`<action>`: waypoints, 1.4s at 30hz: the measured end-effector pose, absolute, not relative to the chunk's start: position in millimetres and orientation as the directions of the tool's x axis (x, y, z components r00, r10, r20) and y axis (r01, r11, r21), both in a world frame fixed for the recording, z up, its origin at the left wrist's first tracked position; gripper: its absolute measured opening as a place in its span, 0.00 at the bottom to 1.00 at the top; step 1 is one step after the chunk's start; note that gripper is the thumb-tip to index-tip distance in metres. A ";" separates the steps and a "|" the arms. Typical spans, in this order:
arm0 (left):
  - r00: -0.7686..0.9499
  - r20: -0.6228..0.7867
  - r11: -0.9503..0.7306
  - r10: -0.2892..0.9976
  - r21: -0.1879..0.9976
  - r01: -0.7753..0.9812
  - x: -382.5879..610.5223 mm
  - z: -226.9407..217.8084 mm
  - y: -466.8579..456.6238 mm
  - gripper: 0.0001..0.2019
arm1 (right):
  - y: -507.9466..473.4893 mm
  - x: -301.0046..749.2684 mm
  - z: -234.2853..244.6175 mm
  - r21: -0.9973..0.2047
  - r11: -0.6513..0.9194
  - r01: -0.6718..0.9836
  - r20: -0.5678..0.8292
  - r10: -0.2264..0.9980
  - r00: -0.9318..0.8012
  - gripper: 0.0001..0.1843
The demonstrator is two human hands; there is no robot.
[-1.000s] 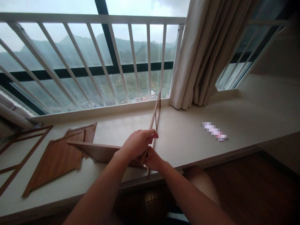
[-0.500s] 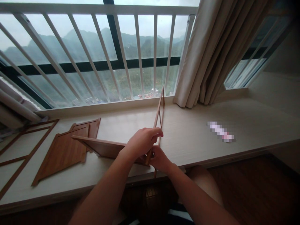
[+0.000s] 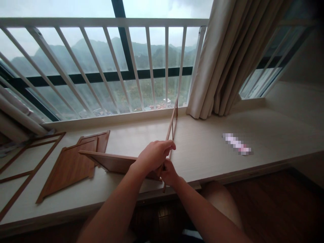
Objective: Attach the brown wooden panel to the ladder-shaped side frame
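Note:
On a pale window ledge I hold two thin wooden pieces together at a corner. My left hand is closed over the top of the joint, fingers wrapped round the upright wooden frame that runs away toward the window. My right hand grips the same joint from below and the near side. A wooden panel stands on edge and runs left from the joint.
Flat wooden panels and an open wooden frame lie on the ledge at left. A white railing and window stand behind, a beige curtain at right. A small blurred object lies on the ledge to the right.
Both hands keep their grip on the joint; only the view has shifted slightly.

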State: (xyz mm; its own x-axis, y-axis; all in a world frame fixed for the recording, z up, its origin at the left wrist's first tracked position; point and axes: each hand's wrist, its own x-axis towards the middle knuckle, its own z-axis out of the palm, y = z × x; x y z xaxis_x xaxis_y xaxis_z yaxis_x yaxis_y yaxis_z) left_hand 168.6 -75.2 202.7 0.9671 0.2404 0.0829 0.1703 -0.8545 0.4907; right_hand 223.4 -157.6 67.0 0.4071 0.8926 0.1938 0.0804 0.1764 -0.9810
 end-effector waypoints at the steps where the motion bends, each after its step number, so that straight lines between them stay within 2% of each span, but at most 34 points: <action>1: 0.966 0.083 -0.855 0.243 0.490 0.173 168.1 203.1 -75.4 0.15 | -155.7 223.7 65.1 -0.979 0.188 0.084 0.206 0.892 0.403 0.16; 8: 0.961 0.076 -0.848 0.267 0.493 0.196 162.6 203.8 -72.6 0.16 | -145.2 223.7 55.5 -0.962 0.193 0.191 0.254 0.889 0.381 0.16; 16: 0.965 0.074 -0.845 0.252 0.503 0.183 163.5 202.0 -70.8 0.15 | -162.1 223.3 59.7 -0.931 0.144 0.336 0.301 0.822 0.483 0.15; 19: 0.966 0.075 -0.848 0.247 0.500 0.178 162.6 201.9 -71.4 0.15 | -168.2 223.8 60.6 -0.928 0.131 0.350 0.304 0.807 0.505 0.20; 25: 0.967 0.081 -0.852 0.240 0.496 0.170 161.0 203.0 -71.6 0.15 | -171.3 222.1 57.4 -0.934 0.143 0.327 0.302 0.805 0.511 0.26; 30: 0.969 0.087 -0.852 0.232 0.499 0.159 159.9 205.6 -72.2 0.15 | -179.1 225.8 52.6 -0.935 0.293 0.198 0.354 0.783 0.512 0.41; 32: 0.968 0.093 -0.850 0.234 0.502 0.157 159.7 205.9 -72.6 0.16 | -183.2 228.8 52.4 -0.936 0.331 0.117 0.341 0.781 0.523 0.45; 34: 0.967 0.100 -0.849 0.235 0.505 0.154 159.7 205.7 -72.9 0.16 | -186.6 231.9 55.3 -0.934 0.357 0.028 0.317 0.787 0.530 0.43; 36: 0.967 0.106 -0.848 0.233 0.508 0.149 159.6 205.1 -73.1 0.16 | -188.9 234.7 62.7 -0.921 0.388 -0.035 0.307 0.777 0.549 0.36; 39: 0.966 0.113 -0.847 0.233 0.512 0.144 159.5 204.6 -73.3 0.16 | -189.1 239.5 82.4 -0.892 0.448 -0.061 0.313 0.708 0.633 0.26; 42: 0.962 0.118 -0.842 0.244 0.518 0.150 159.7 204.5 -73.7 0.17 | -186.0 246.4 106.9 -0.889 0.453 -0.065 0.272 0.638 0.721 0.23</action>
